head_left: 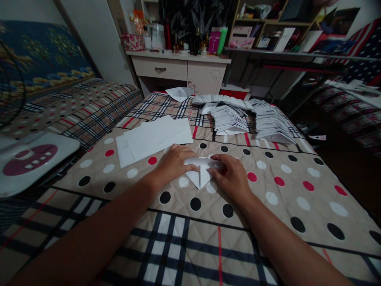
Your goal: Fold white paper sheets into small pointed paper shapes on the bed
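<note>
A small folded piece of white paper lies on the bedspread between my hands, its pointed end toward me and a crease down its middle. My left hand grips its left edge, thumb over the front and fingers behind. On the opposite side, my right hand pinches the right edge between thumb and fingers. Flat sheets of white paper lie overlapping just beyond my left hand. Farther off to the right stand rows of folded paper pieces, packed closely together.
A patterned bedspread with dots and plaid covers the bed. A single folded paper rests near its far edge. Beyond stands a white dresser crowded with bottles and boxes. At the left is a white and purple plastic object.
</note>
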The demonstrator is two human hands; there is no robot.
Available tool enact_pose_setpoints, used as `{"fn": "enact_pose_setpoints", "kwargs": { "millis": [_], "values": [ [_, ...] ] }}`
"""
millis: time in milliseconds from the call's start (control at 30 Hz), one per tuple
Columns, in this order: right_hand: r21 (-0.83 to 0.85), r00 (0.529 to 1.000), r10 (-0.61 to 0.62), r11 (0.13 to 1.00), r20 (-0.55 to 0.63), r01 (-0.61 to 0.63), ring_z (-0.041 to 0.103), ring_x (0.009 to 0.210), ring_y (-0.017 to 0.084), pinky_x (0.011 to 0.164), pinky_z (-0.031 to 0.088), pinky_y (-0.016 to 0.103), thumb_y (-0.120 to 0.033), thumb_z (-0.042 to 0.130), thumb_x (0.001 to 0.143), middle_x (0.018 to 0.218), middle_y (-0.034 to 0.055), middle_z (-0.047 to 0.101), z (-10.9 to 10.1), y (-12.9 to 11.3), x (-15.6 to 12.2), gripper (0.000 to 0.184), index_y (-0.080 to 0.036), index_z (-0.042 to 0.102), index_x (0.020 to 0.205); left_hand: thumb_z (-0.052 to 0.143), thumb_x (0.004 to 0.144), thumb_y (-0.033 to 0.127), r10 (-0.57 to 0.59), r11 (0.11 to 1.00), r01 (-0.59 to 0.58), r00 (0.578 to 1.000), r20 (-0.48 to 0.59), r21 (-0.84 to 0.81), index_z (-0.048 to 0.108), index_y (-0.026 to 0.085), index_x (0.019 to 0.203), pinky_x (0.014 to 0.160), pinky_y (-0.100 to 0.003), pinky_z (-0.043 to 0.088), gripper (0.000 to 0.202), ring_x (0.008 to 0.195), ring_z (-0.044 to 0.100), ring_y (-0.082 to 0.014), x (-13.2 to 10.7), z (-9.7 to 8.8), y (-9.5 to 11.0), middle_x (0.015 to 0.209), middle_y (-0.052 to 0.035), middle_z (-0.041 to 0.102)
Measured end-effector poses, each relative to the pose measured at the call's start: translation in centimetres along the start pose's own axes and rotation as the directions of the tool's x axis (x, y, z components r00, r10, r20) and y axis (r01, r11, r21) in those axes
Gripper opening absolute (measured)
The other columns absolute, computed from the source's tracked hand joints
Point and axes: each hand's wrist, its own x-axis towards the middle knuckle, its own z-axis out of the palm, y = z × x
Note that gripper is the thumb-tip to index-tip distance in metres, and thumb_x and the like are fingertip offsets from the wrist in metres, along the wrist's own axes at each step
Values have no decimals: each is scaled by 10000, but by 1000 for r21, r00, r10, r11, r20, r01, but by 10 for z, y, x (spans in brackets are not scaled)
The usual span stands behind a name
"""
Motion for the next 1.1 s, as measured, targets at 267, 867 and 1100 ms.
{"fn": "enact_pose_setpoints", "kwargs": {
  "millis": [267,867,1100],
  "values": [
    [123,998,-49,991,30,45,632,736,189,683,462,304,-166,640,776,775,38,694,3,4,8,98,-188,721,828,734,783,253,-75,987,72,997,-17,-143,723,242,863,884,-361,411,82,883,645,-172,2,3,-3,894,15,724],
    [-56,983,-163,984,88,168,591,839,197,855,375,371,-21,514,641,833,33,664,-5,-4,0,269,-186,712,718,582,818,95,231,952,-250,966,119,177,727,248,827,864,-374,345,211,899,572,-194,-10,-18,10,828,-7,667],
    [-57,986,-118,990,120,126,575,811,206,783,404,356,-187,598,761,828,50,643,-8,-11,-1,130,-177,683,664,673,789,302,138,971,-176,965,224,162,738,200,792,862,-405,370,121,870,574,-217,-11,-34,31,852,-39,658]
  ]
}}
